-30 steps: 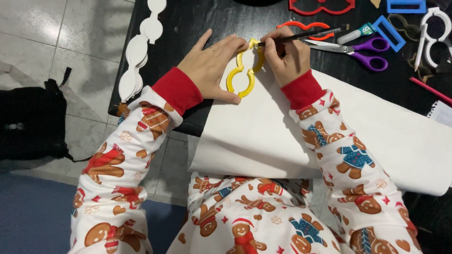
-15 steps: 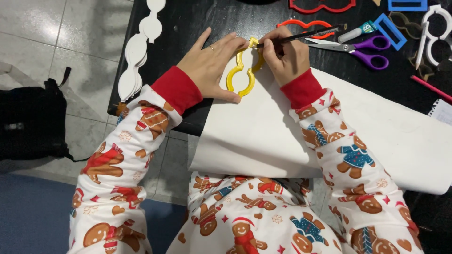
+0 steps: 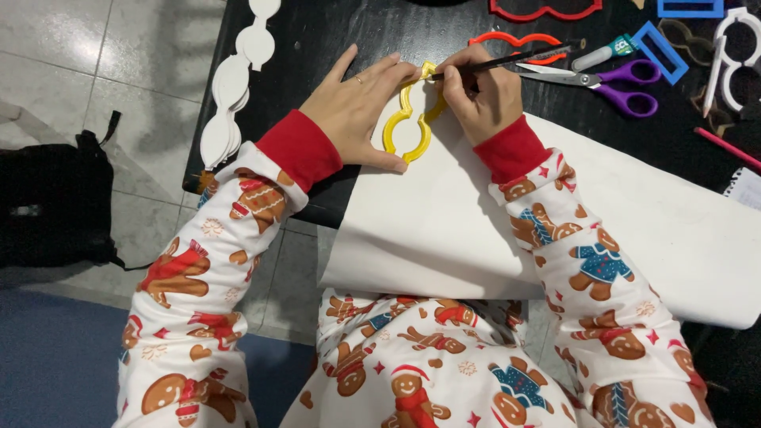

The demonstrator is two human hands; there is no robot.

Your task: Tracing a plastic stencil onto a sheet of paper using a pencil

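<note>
A yellow peanut-shaped stencil frame (image 3: 409,127) lies on a large white sheet of paper (image 3: 507,230) that overhangs the front edge of the black table (image 3: 333,32). My left hand (image 3: 357,107) presses flat on the stencil's left side, fingers spread. My right hand (image 3: 479,95) grips a dark pencil (image 3: 515,57) with its tip at the stencil's upper edge. Both sleeves are white with gingerbread prints and red cuffs.
A stack of white cut-out shapes (image 3: 230,87) lies along the table's left edge. Purple-handled scissors (image 3: 610,79), a glue stick (image 3: 602,54), and red (image 3: 515,40), blue (image 3: 658,49) and white (image 3: 733,47) stencil frames lie beyond my hands. A black bag (image 3: 51,206) sits on the tiled floor.
None of the objects has moved. My right hand with the pencil has shifted only slightly along the stencil's top edge.
</note>
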